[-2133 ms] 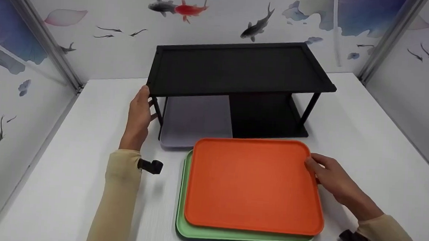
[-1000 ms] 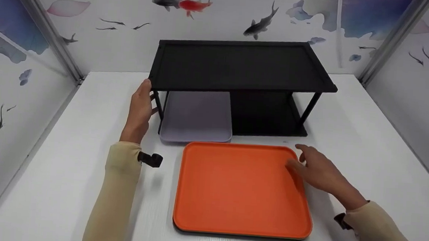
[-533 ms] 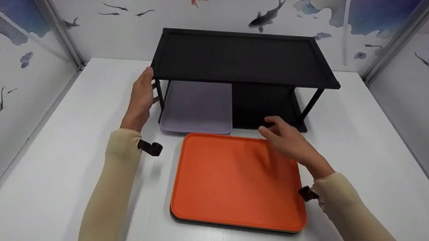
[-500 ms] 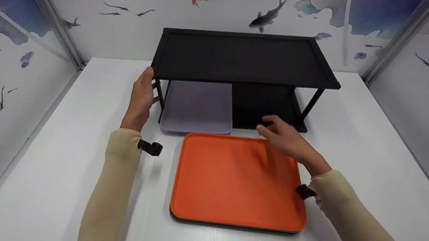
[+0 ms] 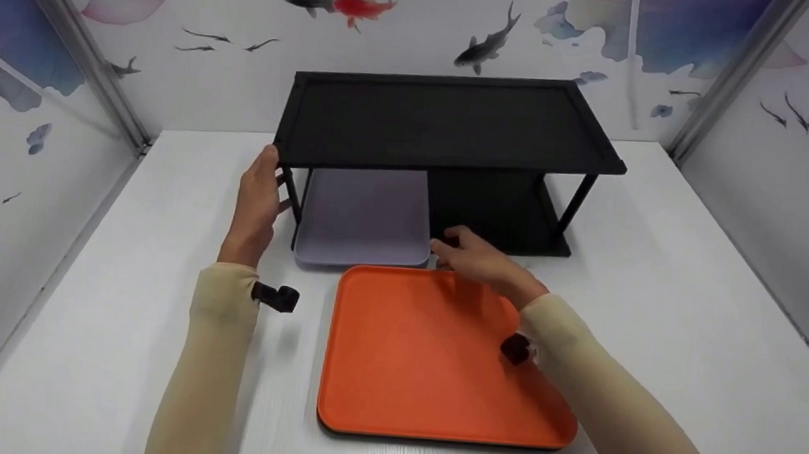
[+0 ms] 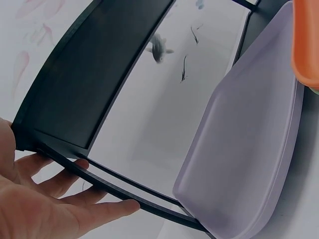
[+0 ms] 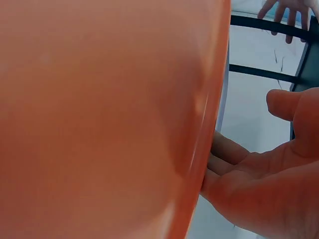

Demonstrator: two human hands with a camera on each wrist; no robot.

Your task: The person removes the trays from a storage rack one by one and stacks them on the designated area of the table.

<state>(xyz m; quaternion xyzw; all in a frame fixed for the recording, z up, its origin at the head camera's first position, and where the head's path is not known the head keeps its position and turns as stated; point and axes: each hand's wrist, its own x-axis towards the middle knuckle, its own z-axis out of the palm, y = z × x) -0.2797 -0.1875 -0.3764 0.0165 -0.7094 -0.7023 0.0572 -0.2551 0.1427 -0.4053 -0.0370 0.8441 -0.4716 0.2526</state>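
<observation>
My left hand (image 5: 254, 207) holds the front left corner of a black two-level rack (image 5: 446, 128), thumb at the top shelf's edge and fingers (image 6: 62, 181) reaching past the side bars. A pale purple tray (image 5: 363, 217) lies on the left part of the lower shelf, its front edge jutting out. At that tray's front right corner is my right hand (image 5: 481, 261), its thumb raised and apart from the loosely bent fingers. Some of its fingertips are hidden behind the rim of an orange tray (image 7: 114, 114), which lies flat in front of the rack.
A dark edge shows beneath the orange tray, and a bit of green tray (image 6: 315, 90) peeks out in the left wrist view. Right of the purple tray, the black lower shelf (image 5: 493, 208) is bare. White walls with painted fish enclose the white table (image 5: 687, 307).
My right hand has squared the orange tray over the green one, let go, and moved left to the purple tray's corner. My left hand has stayed at the rack.
</observation>
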